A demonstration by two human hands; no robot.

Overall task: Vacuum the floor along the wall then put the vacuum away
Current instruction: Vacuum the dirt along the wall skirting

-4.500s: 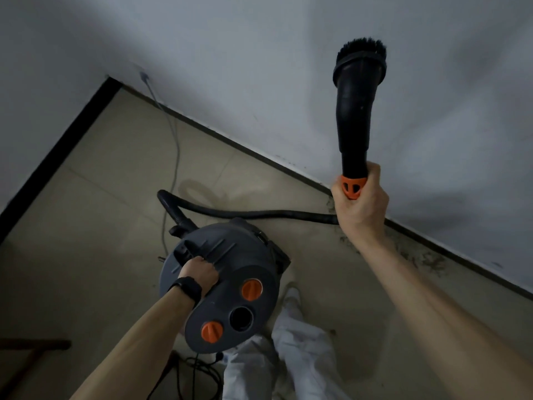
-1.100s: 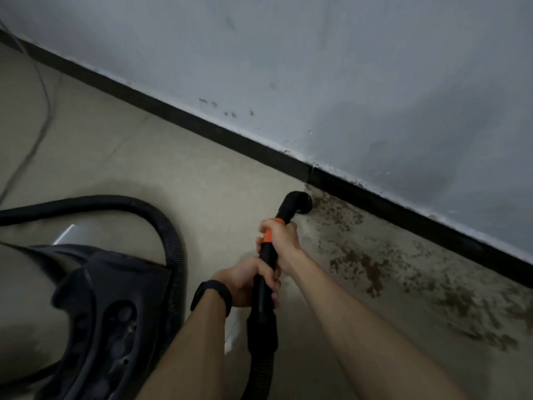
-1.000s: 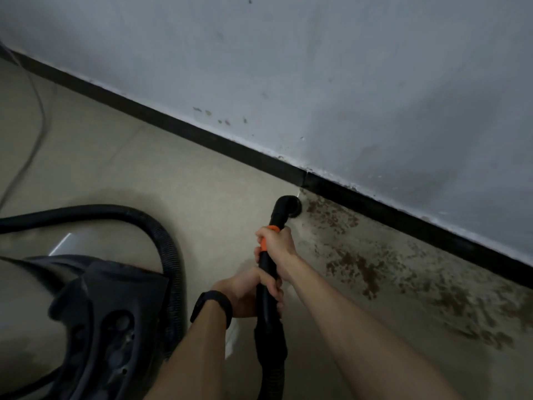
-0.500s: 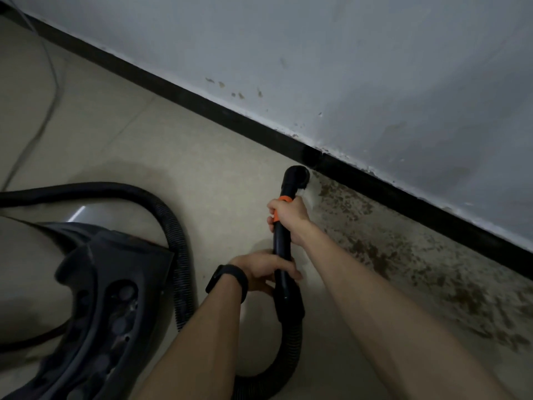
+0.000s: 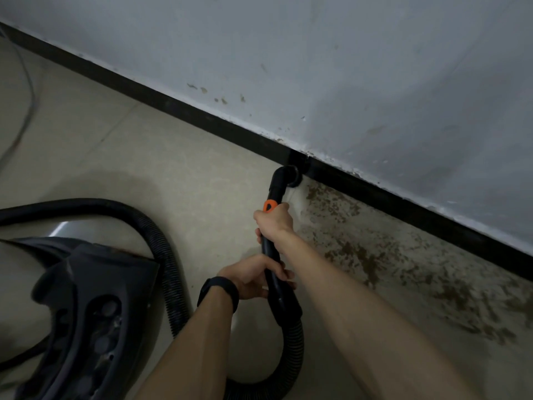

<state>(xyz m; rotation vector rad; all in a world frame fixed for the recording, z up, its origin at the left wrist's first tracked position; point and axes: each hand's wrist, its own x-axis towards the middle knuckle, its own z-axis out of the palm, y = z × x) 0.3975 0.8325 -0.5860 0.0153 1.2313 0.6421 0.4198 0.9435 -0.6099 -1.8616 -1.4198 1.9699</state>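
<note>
Vacuum (image 5: 86, 298) body sits on the floor (image 5: 173, 174) at your 8 o'clock. Its ribbed hose (image 5: 161, 241) loops round to the rigid wand (image 5: 272, 255) in front of you. Your right hand (image 5: 274, 223) wraps the wand just below the orange collar (image 5: 270, 205), fingers curled close together round it. Your left hand (image 5: 251, 278) curls round the smooth tube lower down, near the hose cuff. The round brush nozzle (image 5: 290, 176) at 12 o'clock sits right against the glossy black skirting (image 5: 173, 106). Brown, crusty, speckled grime (image 5: 375, 255) spreads over the matte beige tile from 3 to 5 o'clock of the nozzle. Set the bristles flat, press lightly and draw slowly toward 4 o'clock along the skirting, overlapping your passes. The caked patches will probably need short scrubbing strokes.
</note>
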